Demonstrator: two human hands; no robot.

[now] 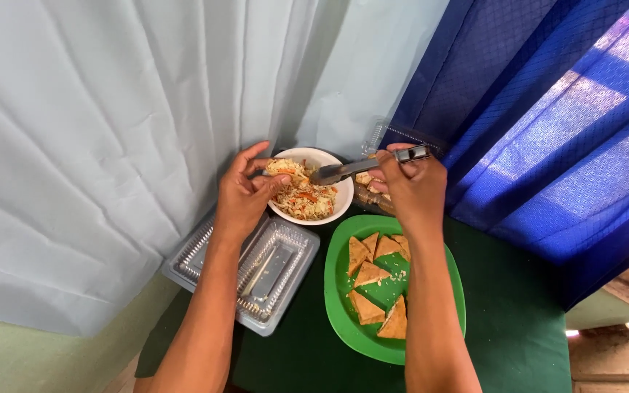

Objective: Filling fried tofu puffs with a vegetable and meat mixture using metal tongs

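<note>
Green plate w/ triangle pieces; white bowl w/ slaw.

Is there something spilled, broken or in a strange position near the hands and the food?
Nothing is spilled or broken. One mild oddity: the clear plastic clamshell container lies open with part of it hanging past the green table's edge. The triangular brown pieces sit neatly on the green oval plate.

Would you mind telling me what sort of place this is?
Probably a small food stall: a green plate of triangular pastries, a bowl of shredded filling, and curtains hung close around the table.
</note>
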